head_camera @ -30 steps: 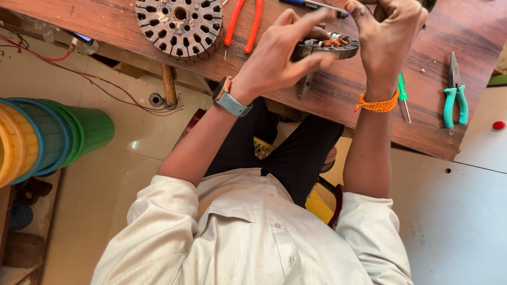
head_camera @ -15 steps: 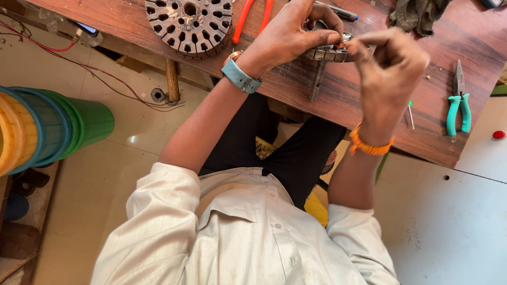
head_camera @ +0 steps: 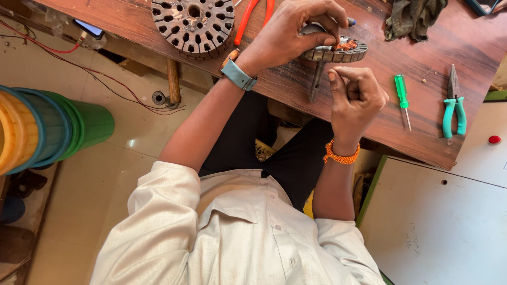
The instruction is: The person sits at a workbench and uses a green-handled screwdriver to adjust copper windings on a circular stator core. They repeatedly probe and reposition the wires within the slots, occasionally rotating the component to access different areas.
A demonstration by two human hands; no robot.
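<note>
Green screwdriver (head_camera: 402, 100) beside teal pliers (head_camera: 453, 110)

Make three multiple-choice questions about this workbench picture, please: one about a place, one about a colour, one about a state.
1. Where does the green screwdriver lie?
A. On the floor
B. On the wooden table, between the right hand and the teal pliers
C. On the person's lap

2. What colour are the handles of the pliers beside the large slotted disc?
A. Orange-red
B. Blue
C. Black

3. What is the left hand doing?
A. Hanging free
B. Gripping the small wound stator
C. Lying flat on the table

Answers:
1 B: it lies on the wood between them.
2 A: both handles are orange-red.
3 B: its fingers close over the stator.
</note>
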